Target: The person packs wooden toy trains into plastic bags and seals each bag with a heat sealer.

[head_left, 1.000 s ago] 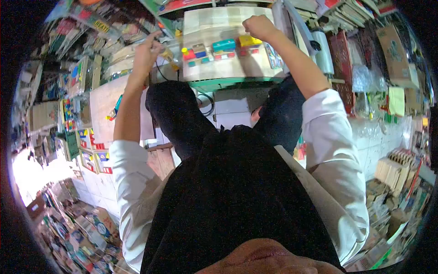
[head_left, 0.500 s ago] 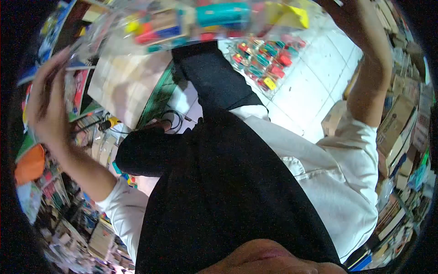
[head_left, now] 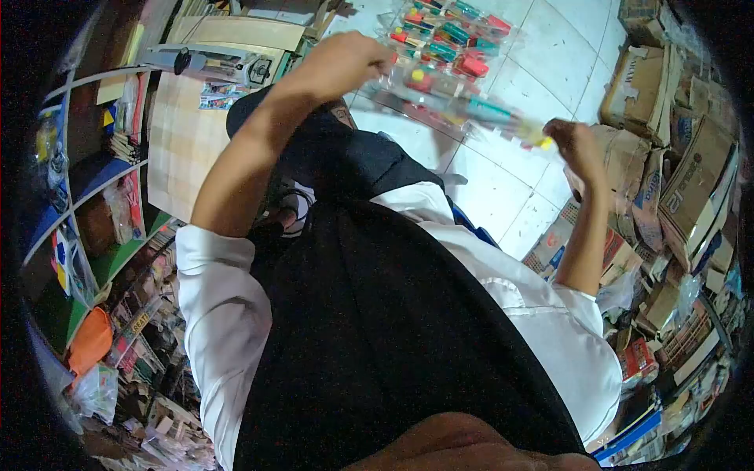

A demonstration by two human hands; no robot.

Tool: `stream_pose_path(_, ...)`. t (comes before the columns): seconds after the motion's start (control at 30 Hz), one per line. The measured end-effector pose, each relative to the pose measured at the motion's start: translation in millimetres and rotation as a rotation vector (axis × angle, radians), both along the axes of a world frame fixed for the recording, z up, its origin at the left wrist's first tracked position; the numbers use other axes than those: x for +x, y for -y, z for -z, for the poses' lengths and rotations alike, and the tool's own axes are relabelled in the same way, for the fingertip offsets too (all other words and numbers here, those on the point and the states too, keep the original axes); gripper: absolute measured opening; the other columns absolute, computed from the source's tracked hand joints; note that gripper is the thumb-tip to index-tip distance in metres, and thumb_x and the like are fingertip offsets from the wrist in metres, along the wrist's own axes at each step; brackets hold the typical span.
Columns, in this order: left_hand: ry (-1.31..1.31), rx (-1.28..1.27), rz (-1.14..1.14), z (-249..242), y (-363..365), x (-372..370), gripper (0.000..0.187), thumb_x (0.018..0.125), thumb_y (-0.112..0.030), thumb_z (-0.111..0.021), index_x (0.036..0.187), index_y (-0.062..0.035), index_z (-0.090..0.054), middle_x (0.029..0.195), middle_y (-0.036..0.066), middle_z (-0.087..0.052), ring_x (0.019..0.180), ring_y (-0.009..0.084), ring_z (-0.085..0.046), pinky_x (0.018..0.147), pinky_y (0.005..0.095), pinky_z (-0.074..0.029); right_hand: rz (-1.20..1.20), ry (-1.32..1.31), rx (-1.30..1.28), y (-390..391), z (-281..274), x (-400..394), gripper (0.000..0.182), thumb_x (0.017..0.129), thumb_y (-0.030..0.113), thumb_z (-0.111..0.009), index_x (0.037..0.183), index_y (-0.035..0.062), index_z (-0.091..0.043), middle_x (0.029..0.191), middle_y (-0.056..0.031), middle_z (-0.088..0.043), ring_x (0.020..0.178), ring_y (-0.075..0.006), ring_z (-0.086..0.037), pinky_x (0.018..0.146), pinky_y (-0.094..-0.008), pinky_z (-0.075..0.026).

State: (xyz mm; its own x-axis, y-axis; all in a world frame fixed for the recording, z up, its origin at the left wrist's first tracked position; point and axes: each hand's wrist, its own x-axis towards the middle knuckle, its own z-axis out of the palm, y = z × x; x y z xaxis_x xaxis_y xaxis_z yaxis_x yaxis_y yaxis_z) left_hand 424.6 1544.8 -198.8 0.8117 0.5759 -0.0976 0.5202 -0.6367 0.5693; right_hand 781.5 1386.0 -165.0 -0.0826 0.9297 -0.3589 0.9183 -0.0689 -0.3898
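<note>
Between my two hands stretches a clear plastic bag with coloured pieces in it, teal, yellow and red; motion blurs them. My left hand has its fingers closed at the bag's left end. At the other end my right hand pinches the bag near a yellow piece. Beyond the held bag, on the white tiled floor, lies another clear pack of small red, teal and yellow pieces. The held bag covers part of the floor behind it.
A pale wooden table is at the left, beside shelves with wrapped goods. Cardboard boxes pile up along the right. An orange pouch hangs at the lower left above crowded books and papers.
The bag has swung down and away from close to the camera, and both hands have come lower and nearer each other. My left hand went from spread fingers to a grip. The view has turned.
</note>
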Motion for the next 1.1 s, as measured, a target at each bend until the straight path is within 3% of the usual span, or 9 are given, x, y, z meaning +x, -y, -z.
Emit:
stream_pose_path(0.2,-0.377,-0.199,0.134,72,24,31,0.012,0.072,-0.015,-0.057,0.079,-0.0117,-0.066,0.080,0.012,-0.064,0.074,0.0286,-0.062,0.065,0.0383,-0.048,-0.049,-0.073,-0.168,50,119,5,0.014,0.071,0.007,-0.055,0.082,0.0052,-0.063,0.077,-0.0175,-0.061,0.070,-0.0342,-0.059,0.063,-0.0398,-0.046)
stream_pose_path(0.37,-0.638,0.024,0.248,160,43,37,0.020,0.075,-0.014,-0.054,0.088,-0.0051,-0.066,0.091,0.013,-0.065,0.089,0.0282,-0.063,0.072,0.0391,-0.051,-0.036,0.057,-0.228,84,214,-38,0.013,0.076,0.015,-0.052,0.081,0.0095,-0.062,0.075,-0.0154,-0.062,0.068,-0.0345,-0.059,0.060,-0.0423,-0.047)
stream_pose_path(0.63,-0.667,0.092,-0.089,234,48,22,0.016,0.075,-0.010,-0.053,0.080,-0.0101,-0.069,0.082,0.009,-0.066,0.078,0.0244,-0.065,0.062,0.0372,-0.052,0.057,0.109,-0.204,88,302,-72,0.016,0.082,0.023,-0.051,0.081,0.0103,-0.061,0.073,-0.0174,-0.062,0.069,-0.0351,-0.060,0.061,-0.0449,-0.048)
stream_pose_path(0.8,-0.543,-0.047,-0.201,181,28,22,0.018,0.075,-0.014,-0.054,0.088,-0.0103,-0.066,0.090,0.010,-0.065,0.085,0.0260,-0.063,0.070,0.0440,-0.048,0.016,0.170,-0.325,66,305,-70,0.018,0.080,0.026,-0.055,0.085,0.0104,-0.061,0.079,-0.0164,-0.063,0.075,-0.0337,-0.061,0.064,-0.0432,-0.049)
stream_pose_path(0.87,-0.394,-0.115,-0.212,134,46,7,0.022,0.074,-0.015,-0.055,0.094,-0.0094,-0.064,0.095,0.010,-0.064,0.091,0.0259,-0.061,0.084,0.0494,-0.041,-0.050,0.207,-0.462,45,280,-79,0.026,0.078,0.031,-0.060,0.095,0.0110,-0.060,0.090,-0.0159,-0.063,0.083,-0.0327,-0.061,0.069,-0.0424,-0.049)
stream_pose_path(0.9,-0.571,-0.123,-0.207,99,54,6,0.024,0.076,-0.022,-0.055,0.094,-0.0085,-0.064,0.093,0.011,-0.064,0.091,0.0260,-0.061,0.091,0.0539,-0.033,-0.070,0.201,-0.403,32,263,-85,0.032,0.077,0.033,-0.062,0.101,0.0115,-0.059,0.091,-0.0162,-0.063,0.086,-0.0328,-0.061,0.071,-0.0419,-0.049)
stream_pose_path(0.93,-0.513,0.110,-0.221,111,79,-17,0.030,0.077,-0.032,-0.054,0.092,-0.0079,-0.064,0.091,0.011,-0.064,0.092,0.0255,-0.060,0.094,0.0566,-0.029,-0.045,0.163,-0.352,14,238,-99,0.034,0.077,0.034,-0.062,0.102,0.0110,-0.060,0.089,-0.0161,-0.063,0.084,-0.0329,-0.061,0.071,-0.0412,-0.048)
stream_pose_path(1.03,-0.119,0.281,-0.283,66,133,-73,0.049,0.069,-0.044,-0.063,0.103,-0.0099,-0.061,0.115,0.008,-0.056,0.115,0.0225,-0.046,0.098,0.0617,-0.021,-0.085,-0.333,0.080,-27,215,-145,0.024,0.081,0.018,-0.061,0.101,0.0037,-0.059,0.074,-0.0126,-0.062,0.071,-0.0258,-0.062,0.066,-0.0356,-0.049)
stream_pose_path(1.1,-0.180,0.211,-0.388,36,170,-94,0.058,0.069,-0.042,-0.065,0.121,-0.0201,-0.051,0.134,0.002,-0.040,0.129,0.0202,-0.029,0.098,0.0641,-0.016,0.021,-0.702,-0.101,-48,168,-198,0.043,0.085,0.025,-0.055,0.120,0.0001,-0.049,0.101,-0.0162,-0.061,0.088,-0.0256,-0.060,0.078,-0.0332,-0.046)
